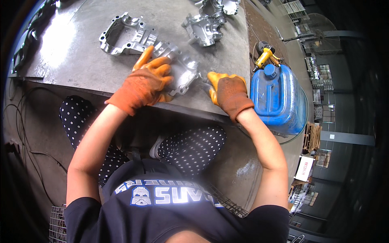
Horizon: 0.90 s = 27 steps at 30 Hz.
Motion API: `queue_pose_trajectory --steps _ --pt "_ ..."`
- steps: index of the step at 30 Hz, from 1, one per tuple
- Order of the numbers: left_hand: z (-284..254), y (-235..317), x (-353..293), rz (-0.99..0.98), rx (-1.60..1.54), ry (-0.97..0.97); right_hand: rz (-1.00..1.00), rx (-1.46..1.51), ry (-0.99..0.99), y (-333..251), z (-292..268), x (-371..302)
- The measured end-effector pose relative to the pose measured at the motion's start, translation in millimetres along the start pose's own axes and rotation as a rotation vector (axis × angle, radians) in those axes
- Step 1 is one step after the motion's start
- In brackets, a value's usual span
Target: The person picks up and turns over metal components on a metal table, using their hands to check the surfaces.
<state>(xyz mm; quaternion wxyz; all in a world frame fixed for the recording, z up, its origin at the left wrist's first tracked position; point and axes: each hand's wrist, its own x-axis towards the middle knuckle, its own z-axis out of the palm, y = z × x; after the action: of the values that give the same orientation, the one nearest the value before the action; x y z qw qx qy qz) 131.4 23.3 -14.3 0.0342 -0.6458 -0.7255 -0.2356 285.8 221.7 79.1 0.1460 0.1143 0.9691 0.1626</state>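
A silvery cast metal housing (184, 75), partly smeared by motion, lies near the front edge of the metal table. My left hand (142, 83), in an orange work glove, rests over its left side and grips it, the index finger pointing away from me. To the right of the casting, my gloved right hand (231, 93) is closed with curled fingers. Its fingertips are close to the casting's right edge; whatever they hold is too blurred to make out. Just beyond my left hand sits a second, similar housing (142, 37) with an open cavity.
More metal castings (204, 29) stand at the table's far side, and dark parts (30, 34) line its left edge. A blue plastic jerrycan (279, 97) is right of my right hand, with a yellow power tool (264, 58) behind it. Cables (20, 109) hang at left.
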Motion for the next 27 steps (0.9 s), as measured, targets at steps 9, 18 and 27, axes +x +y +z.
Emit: queue_pose_trajectory --steps 9,18,27 --pt "27 9 10 -0.034 -0.043 0.115 -0.124 -0.383 -0.166 -23 -33 30" --pt "34 20 11 -0.126 -0.091 0.19 -0.137 -0.308 -0.22 -34 -27 15" --pt "0 -9 21 -0.231 -0.032 0.36 -0.033 1.095 0.078 -21 39 -12"
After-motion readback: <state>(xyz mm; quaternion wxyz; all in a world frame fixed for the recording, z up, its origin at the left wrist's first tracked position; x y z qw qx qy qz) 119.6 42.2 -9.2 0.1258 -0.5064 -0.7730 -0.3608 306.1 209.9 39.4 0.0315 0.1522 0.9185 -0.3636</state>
